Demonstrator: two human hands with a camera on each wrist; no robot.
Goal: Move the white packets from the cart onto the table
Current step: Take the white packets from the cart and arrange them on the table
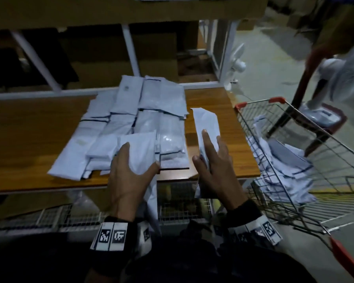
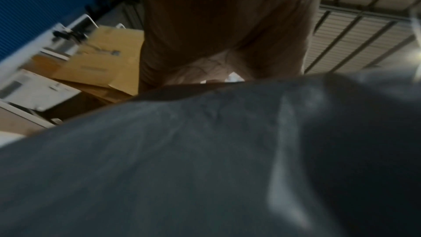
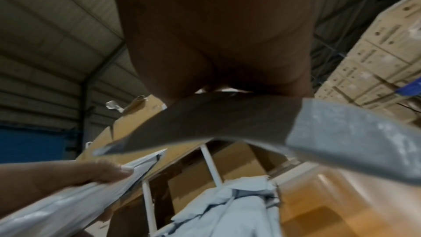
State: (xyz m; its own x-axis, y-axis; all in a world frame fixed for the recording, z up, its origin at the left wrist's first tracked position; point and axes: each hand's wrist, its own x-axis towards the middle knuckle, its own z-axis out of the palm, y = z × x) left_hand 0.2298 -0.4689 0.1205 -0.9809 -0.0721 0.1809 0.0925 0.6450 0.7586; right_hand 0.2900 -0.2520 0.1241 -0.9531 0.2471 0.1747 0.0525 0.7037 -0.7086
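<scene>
A pile of white packets (image 1: 131, 119) lies on the wooden table (image 1: 29, 139). My left hand (image 1: 141, 155) grips one white packet (image 1: 139, 144) over the pile's near edge, thumb on its right side. My right hand (image 1: 200, 146) pinches a second, narrower white packet (image 1: 206, 121) above the table's right part, index finger stretched along it. Several more white packets (image 1: 284, 160) lie in the wire cart (image 1: 251, 121) at the right. In the left wrist view the held packet (image 2: 182, 150) fills the lower frame. The right wrist view shows its packet (image 3: 227, 118) bent beneath the palm.
The cart with red corner caps stands against the table's right end. A white fan (image 1: 345, 78) on a red stool (image 1: 307, 78) is behind the cart. A white shelf frame (image 1: 129, 48) with cardboard boxes rises behind the table. A wire rack (image 1: 49, 217) sits below the front edge.
</scene>
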